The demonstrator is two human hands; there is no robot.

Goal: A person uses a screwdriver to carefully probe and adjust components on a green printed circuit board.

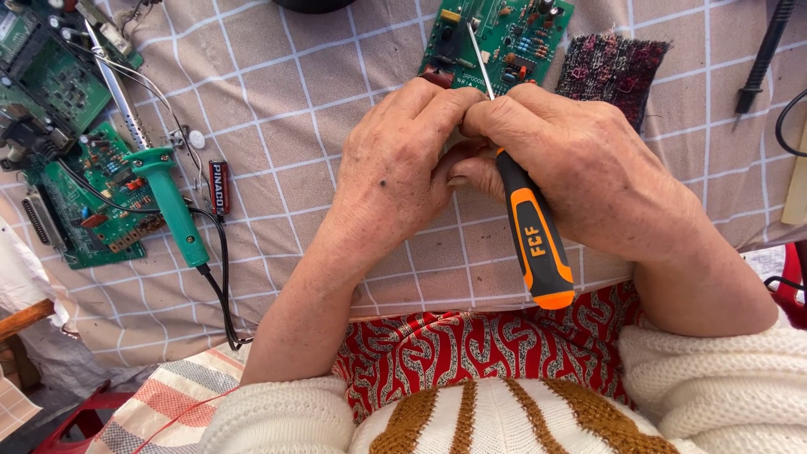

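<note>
My right hand (588, 168) grips a screwdriver (534, 235) with a black and orange handle; its thin metal shaft points away from me over a green circuit board (504, 38). My left hand (395, 168) is closed against the right one, fingertips meeting near the shaft's base. Whatever small thing the left fingers pinch is hidden between the hands. Both hands rest over a beige checked cloth (286, 92) at the table's near edge.
A green-handled soldering iron (168, 197) with a black cord lies at left, beside more green circuit boards (84, 185) and a small black and red battery (218, 187). A dark woven patch (609, 71) lies at upper right, a black probe (761, 63) beyond it.
</note>
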